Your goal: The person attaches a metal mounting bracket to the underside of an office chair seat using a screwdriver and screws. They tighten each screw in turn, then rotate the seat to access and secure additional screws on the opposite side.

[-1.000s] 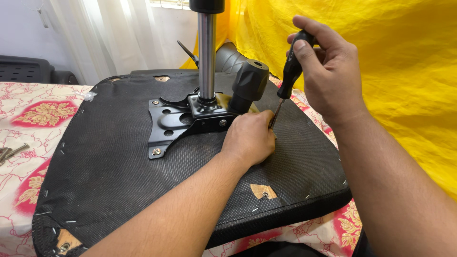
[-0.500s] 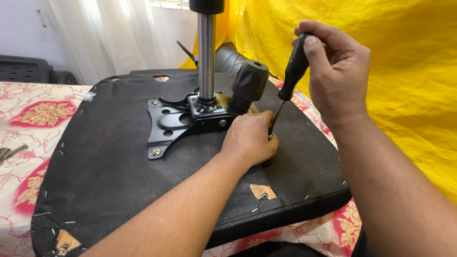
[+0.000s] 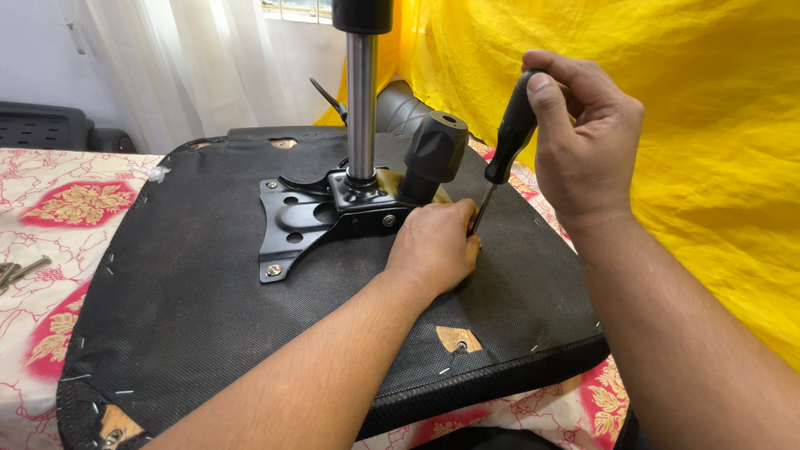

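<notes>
We see an upturned chair seat (image 3: 208, 333), black fabric underside up, lying on the bench (image 3: 50, 250) with its floral cloth. The black metal mounting plate (image 3: 292, 225) is bolted near the seat's middle, with the chrome gas column (image 3: 361, 108) rising from it and a black knob (image 3: 433, 154) just beside. Our right hand (image 3: 583, 142) is clamped around the black handle of a screwdriver (image 3: 504, 154), shaft tilted down to the left. Our left hand (image 3: 433, 246) rests curled on the fabric, fingers pinched together at the screwdriver tip; what it pinches is hidden, likely a screw, but we cannot tell.

Risks as we judge them: the tip sits right against the left fingers, so a slip off the fastener could jab them or tear the fabric. The tilted shaft makes a cam-out more likely. A small screw let go here could roll off the seat's right edge (image 3: 583, 333), which is near.

Room: the knob and column stand close on the left of the shaft, crowding the handle's swing that way. The yellow cloth (image 3: 708, 167) hangs just behind the right hand and could snag. The near side of the seat is open fabric. Loose screws (image 3: 21, 271) lie at the far left bench edge, well apart.
</notes>
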